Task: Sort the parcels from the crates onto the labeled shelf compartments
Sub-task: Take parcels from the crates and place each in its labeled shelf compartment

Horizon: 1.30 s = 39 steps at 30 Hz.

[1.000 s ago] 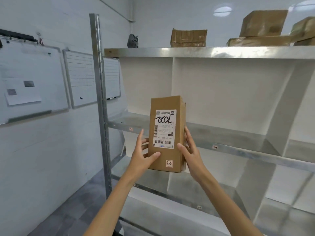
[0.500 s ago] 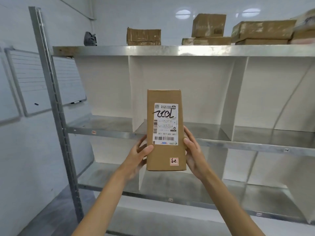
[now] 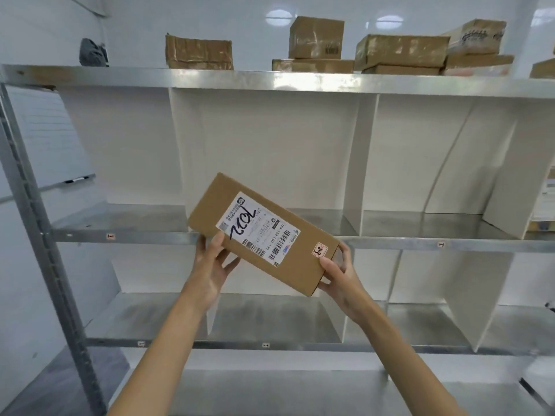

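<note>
Now, from the head view: shows a brown parcel (image 3: 300, 265) up in the air, held in front of a big metal shelf (image 3: 270, 80). Grips the parcel's left end with the left hand (image 3: 210, 262), thumb on the front near the white label (image 3: 255, 226), other fingers tucked behind the box. Grips the right end with the right hand (image 3: 339, 273), thumb on the front beside a small square sticker (image 3: 319, 250), fingers curled round the edge. Tilts the parcel, high end to the left, low end to the right. Shows black pen writing and bar codes on the label. Holds the parcel off every shelf board, in front of the middle row, by the middle slot. Shows white walls (image 3: 354, 163) splitting each row into slots, and tiny tags (image 3: 110, 236) on the metal front edges, too small to read. Shows more brown boxes (image 3: 315, 37) on the very top board, some stacked on each other, with a dark lump (image 3: 93, 52) at the far left. Shows a whiteboard (image 3: 45, 136) on the wall to the left, with a black marker (image 3: 76, 179) on its tray.
</note>
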Available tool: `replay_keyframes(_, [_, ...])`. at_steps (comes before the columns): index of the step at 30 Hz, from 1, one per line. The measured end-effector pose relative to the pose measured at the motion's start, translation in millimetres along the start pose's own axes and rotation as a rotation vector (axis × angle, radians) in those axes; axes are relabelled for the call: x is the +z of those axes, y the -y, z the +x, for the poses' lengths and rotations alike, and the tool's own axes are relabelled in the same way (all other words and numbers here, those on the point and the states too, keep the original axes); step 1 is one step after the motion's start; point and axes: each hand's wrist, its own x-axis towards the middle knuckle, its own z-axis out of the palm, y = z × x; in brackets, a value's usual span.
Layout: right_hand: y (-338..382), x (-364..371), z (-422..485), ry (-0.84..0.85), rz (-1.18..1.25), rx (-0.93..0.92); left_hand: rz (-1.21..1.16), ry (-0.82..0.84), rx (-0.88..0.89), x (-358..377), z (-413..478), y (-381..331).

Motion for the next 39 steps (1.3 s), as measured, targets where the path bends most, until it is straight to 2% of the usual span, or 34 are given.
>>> replay_keyframes(3, [14.8,-22.4,-1.7,-0.051,-0.043,-0.017,-0.008,-0.051,-0.043,-15.8,2.5,-2.0])
replay_keyframes(7, [35.6,-46.4,-1.4,-0.14,-0.089,-0.043,0.178,0.174,-0.25,-26.1,-11.8,17.0])
replay_keyframes(10, [51.5,-58.2,-5.1,-0.179,-0.149,-0.061,0.322,0.27,-0.352,-22.9,-24.5,34.8])
replay_keyframes(15, [70.7,-69.2,-8.9,-0.137,-0.253,-0.094,0.304,0.443,-0.436,-17.0,-29.0,54.9])
replay_keyframes(17, [72.8,-74.2,-11.1,-0.21,-0.208,-0.14,0.275,0.447,-0.43,-14.9,-26.2,60.2])
replay_keyframes(20, [59.5,-71.5,-23.6,-0.35,-0.18,-0.1,0.206,0.409,-0.444,-7.0,-21.5,70.3])
replay_keyframes(23, [32.4,-64.5,-34.6,-0.291,-0.219,-0.042,0.164,0.421,-0.445,7.8,-20.9,82.2])
replay_keyframes(28, [31.4,-74.9,-36.5,-0.283,-0.072,-0.087,0.147,0.454,-0.51,28.9,-30.5,100.0])
replay_keyframes(31, [39.9,-84.2,-40.5,-0.301,-0.089,-0.116,0.22,0.406,-0.459,40.6,-33.6,107.0])
replay_keyframes(34, [49.9,-92.9,-48.6,-0.324,-0.151,-0.124,0.432,0.223,-0.254,59.0,-31.7,105.1])
replay_keyframes(35, [53.5,-96.1,-52.0,-0.324,-0.179,-0.123,0.523,0.221,-0.18,66.5,-30.2,103.7])
replay_keyframes(37, [59.8,-100.3,-59.4,-0.289,-0.266,-0.124,0.669,0.321,-0.084,84.3,-27.8,104.5])
replay_keyframes(39, [63.3,-101.4,-66.8,-0.238,-0.393,-0.127,0.709,0.412,-0.087,104.1,-27.3,110.2])
